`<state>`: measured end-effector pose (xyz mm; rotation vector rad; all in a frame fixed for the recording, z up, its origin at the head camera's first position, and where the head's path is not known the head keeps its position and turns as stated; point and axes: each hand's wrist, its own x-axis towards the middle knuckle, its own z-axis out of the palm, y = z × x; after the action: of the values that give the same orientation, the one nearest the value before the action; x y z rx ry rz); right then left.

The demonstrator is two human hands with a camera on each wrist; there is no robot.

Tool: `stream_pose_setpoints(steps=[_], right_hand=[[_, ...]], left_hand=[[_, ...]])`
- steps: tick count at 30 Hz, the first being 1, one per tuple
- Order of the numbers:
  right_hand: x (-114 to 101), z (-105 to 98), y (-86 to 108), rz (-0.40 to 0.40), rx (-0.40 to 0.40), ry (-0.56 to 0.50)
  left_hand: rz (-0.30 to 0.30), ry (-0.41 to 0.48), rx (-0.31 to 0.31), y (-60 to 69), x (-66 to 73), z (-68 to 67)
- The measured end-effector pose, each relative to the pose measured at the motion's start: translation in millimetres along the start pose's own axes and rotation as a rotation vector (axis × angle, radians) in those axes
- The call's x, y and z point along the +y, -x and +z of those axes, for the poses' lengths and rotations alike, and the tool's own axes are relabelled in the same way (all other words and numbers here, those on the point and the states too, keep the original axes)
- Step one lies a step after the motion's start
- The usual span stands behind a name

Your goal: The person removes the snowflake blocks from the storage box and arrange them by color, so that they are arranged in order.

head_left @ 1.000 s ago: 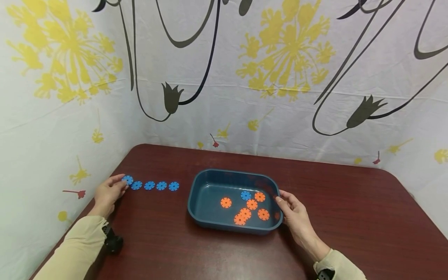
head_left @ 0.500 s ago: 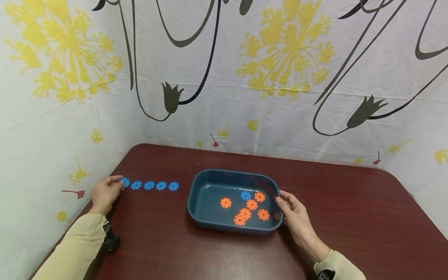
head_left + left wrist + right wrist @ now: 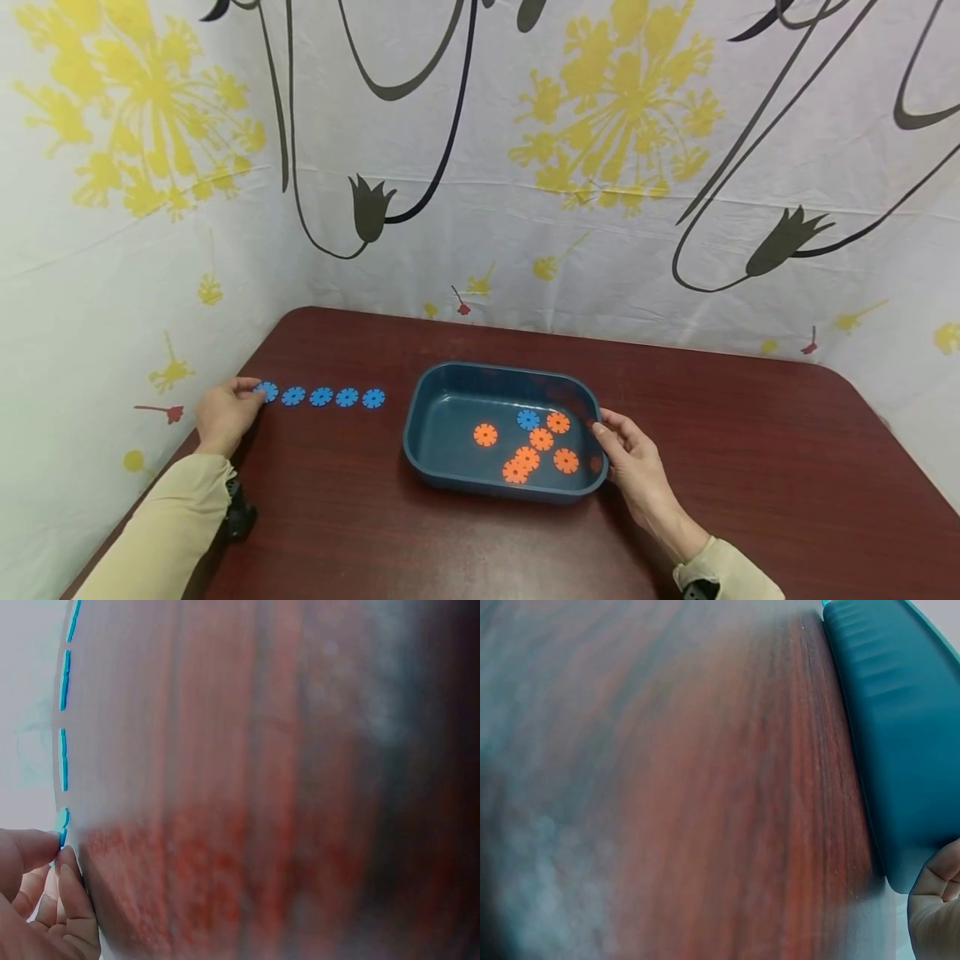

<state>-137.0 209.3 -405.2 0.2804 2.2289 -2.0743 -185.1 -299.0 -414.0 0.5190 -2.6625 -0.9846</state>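
Note:
At the left end of a row of blue notched discs (image 3: 321,397), my left hand (image 3: 227,414) pinches the leftmost blue disc (image 3: 267,392) between thumb and fingers, down at the tabletop. In the left wrist view the thumb and fingers of my left hand (image 3: 45,900) meet at the edge of that disc (image 3: 62,820). My right hand (image 3: 637,471) grips the right end of a dark teal tray (image 3: 502,487), thumb at the rim. Inside the tray lie several orange discs (image 3: 485,434) and one blue disc (image 3: 528,419).
The dark red-brown table (image 3: 337,517) extends around the tray and the row. Its left edge runs under my left forearm. Behind it hangs a pale cloth (image 3: 480,150) with yellow and grey plant patterns.
My left hand has moved slightly left and down with the leftmost blue disc, which now lines up with the row instead of touching its neighbour. The right hand and tray have not moved.

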Motion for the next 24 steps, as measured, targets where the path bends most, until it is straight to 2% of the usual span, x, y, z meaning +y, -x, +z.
stream_pose_setpoints(steps=[6, 15, 24], right_hand=[[-0.1, 0.5, 0.4, 0.005, -0.001, -0.012], [1.2, 0.8, 0.1, -0.006, 0.002, -0.016], [5.3, 0.1, -0.2, -0.038, -0.010, -0.039]], left_hand=[[-0.011, -0.016, 0.012, -1.3, 0.9, 1.9], [0.007, -0.021, 0.029, 0.9, 0.8, 3.2], [0.003, -0.043, 0.017, 0.2, 1.3, 4.6]])
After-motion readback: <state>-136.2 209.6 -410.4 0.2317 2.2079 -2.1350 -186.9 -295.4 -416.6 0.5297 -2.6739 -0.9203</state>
